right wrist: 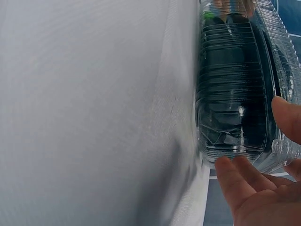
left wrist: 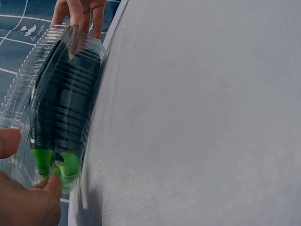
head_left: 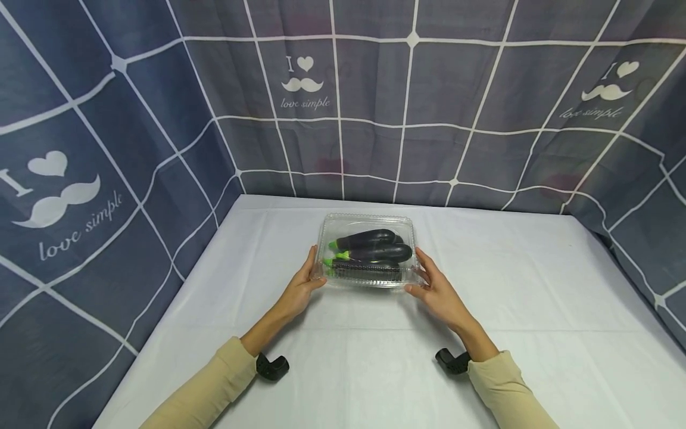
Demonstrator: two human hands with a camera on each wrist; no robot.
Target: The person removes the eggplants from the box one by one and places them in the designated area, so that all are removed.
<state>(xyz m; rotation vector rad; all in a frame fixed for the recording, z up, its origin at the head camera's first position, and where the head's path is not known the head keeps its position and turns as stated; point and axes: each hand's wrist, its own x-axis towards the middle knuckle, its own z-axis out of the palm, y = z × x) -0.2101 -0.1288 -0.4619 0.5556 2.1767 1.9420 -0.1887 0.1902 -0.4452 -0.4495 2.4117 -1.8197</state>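
From afar, I have left hand [head_left: 300,289] and right hand [head_left: 437,292] curled round the box [head_left: 348,223] at 2 ends, likely keeping eggplants [head_left: 380,252] steady.

Booth-like space, grid-patterned curtains [head_left: 370,77], white-covered table [head_left: 536,286]

- One clear plastic container [head_left: 370,220]
- At least three eggplants [head_left: 377,252] (they overlap, so the exact number cannot be told)
- One left hand [head_left: 298,291], one right hand [head_left: 438,293]
- Two beige sleeves [head_left: 211,381]
- Two black wrist pieces [head_left: 273,369]
- One white tabletop [head_left: 536,280]
- Three printed moustaches [head_left: 302,85]
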